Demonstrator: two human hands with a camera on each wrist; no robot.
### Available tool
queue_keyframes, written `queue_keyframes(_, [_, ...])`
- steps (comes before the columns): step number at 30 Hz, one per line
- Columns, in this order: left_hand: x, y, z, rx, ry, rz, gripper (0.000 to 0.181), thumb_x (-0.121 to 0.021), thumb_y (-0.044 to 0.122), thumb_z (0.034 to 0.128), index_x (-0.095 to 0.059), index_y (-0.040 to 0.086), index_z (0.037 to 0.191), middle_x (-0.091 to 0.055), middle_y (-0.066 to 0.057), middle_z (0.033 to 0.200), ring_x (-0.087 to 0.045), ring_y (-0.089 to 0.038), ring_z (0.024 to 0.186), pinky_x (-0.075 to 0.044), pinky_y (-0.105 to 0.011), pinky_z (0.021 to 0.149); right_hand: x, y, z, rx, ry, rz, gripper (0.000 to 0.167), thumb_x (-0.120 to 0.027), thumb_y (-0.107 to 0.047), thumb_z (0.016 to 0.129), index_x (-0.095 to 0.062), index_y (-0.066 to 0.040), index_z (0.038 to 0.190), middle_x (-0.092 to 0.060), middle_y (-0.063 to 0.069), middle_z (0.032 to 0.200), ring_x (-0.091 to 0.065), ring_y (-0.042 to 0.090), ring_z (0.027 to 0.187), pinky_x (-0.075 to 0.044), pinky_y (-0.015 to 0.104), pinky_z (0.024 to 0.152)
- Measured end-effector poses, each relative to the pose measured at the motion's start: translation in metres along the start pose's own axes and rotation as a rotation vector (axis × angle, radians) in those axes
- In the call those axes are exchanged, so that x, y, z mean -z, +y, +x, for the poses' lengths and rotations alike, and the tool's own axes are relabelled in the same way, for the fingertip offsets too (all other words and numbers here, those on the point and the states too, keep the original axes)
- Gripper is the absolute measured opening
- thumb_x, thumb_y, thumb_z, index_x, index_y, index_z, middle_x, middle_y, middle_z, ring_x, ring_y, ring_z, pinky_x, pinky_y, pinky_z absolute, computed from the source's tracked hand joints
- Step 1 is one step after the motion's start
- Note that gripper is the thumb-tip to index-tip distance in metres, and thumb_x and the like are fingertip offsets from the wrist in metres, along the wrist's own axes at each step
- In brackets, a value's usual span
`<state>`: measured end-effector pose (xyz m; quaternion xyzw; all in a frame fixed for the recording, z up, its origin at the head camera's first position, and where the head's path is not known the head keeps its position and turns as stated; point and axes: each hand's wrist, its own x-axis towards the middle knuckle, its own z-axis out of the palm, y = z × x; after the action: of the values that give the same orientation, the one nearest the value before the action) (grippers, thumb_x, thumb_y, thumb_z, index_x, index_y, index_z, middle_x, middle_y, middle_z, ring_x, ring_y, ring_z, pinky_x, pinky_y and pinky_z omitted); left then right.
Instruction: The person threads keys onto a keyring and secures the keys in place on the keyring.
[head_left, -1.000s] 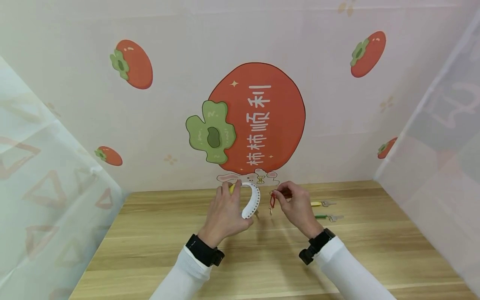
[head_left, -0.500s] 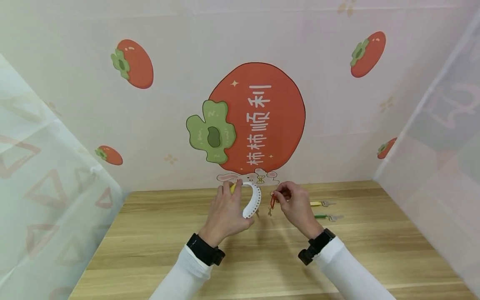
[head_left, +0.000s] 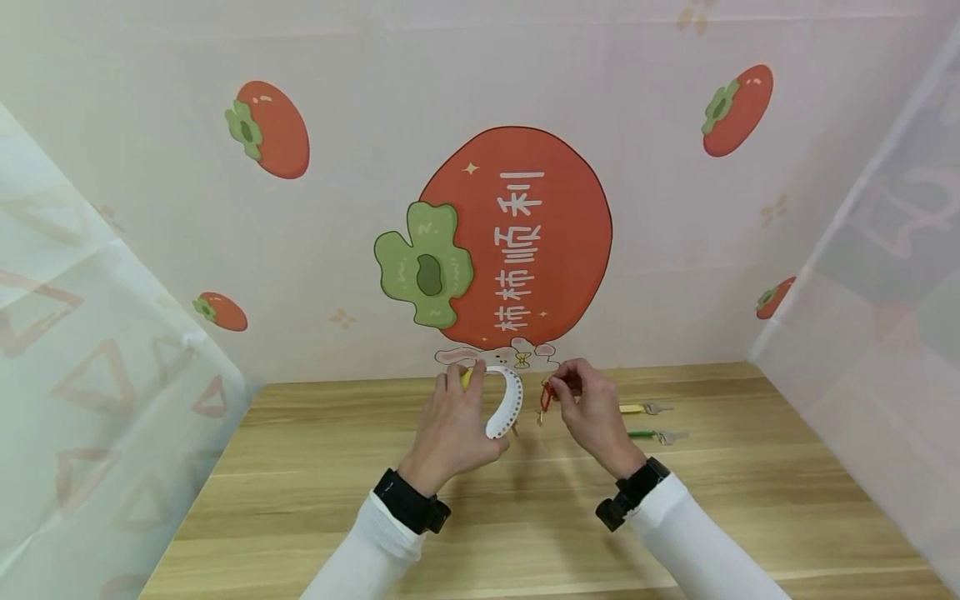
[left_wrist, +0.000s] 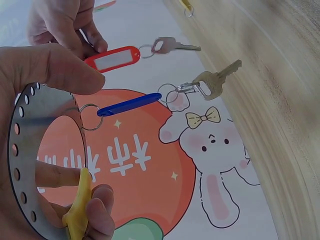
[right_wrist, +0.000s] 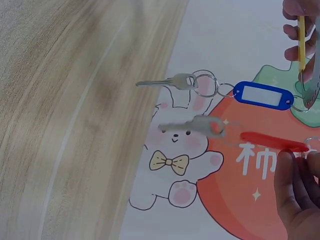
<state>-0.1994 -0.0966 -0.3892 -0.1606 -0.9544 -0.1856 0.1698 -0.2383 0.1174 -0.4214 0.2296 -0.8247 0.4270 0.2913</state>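
Observation:
My left hand (head_left: pixel 453 429) holds a white curved plate (head_left: pixel 508 408) with a row of holes along its edge. A yellow piece (left_wrist: pixel 79 205) on the plate shows by the fingers in the left wrist view. From the plate, by a split ring, hangs a blue key tag (left_wrist: pixel 130 105) with a key (left_wrist: pixel 212 84). My right hand (head_left: pixel 592 408) pinches a red key tag (head_left: pixel 546 396) to the right of the plate, apart from it. The red tag's key (left_wrist: pixel 167 45) dangles freely. In the right wrist view, that key is blurred.
On the wooden table (head_left: pixel 337 500), a yellow key tag (head_left: pixel 632 408) and a green key tag (head_left: pixel 641 433), each with a key, lie right of my right hand. A printed cloth backdrop (head_left: pixel 337 208) stands behind the table, and cloth sheets hang at both sides.
The red key tag has turned slightly between the right fingers and its key has swung. Both hands stay in nearly the same place.

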Motion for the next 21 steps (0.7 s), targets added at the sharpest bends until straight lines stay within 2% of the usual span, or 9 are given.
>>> queue_keyframes(7, [-0.0003,0.0010,-0.0001,-0.004,-0.010,-0.002,0.101,-0.088,0.038,0.0628,-0.047,-0.002,0.146,-0.049,-0.026,0.130,-0.052,-0.034,0.098,-0.047,-0.037,0.061,-0.0006,-0.0001,-0.0003,0.027,-0.035,0.012,0.011,-0.069,0.003,0.093,-0.061,0.000,0.099,-0.068,0.007,0.086,-0.064,0.013,0.071,-0.055,0.025,0.060])
queue_keyframes(15, [-0.0001,0.0033,0.0006,-0.002,-0.019,0.001,0.102,-0.088,0.038,0.0633,-0.046,-0.003,0.147,-0.048,-0.026,0.134,-0.053,-0.037,0.107,-0.051,-0.042,0.068,-0.0011,0.0002,0.0011,0.098,-0.104,-0.051,0.015,-0.074,0.005,0.088,-0.062,-0.002,0.095,-0.067,0.004,0.085,-0.064,0.011,0.073,-0.055,0.023,0.061])
queue_keyframes(21, [-0.0004,0.0049,0.0002,-0.003,-0.021,0.003,0.102,-0.088,0.038,0.0631,-0.046,-0.002,0.147,-0.048,-0.026,0.134,-0.053,-0.037,0.109,-0.052,-0.045,0.071,-0.0010,-0.0030,0.0012,0.113,-0.154,-0.053,0.014,-0.073,0.005,0.089,-0.062,-0.002,0.095,-0.065,0.003,0.085,-0.062,0.009,0.072,-0.053,0.023,0.060])
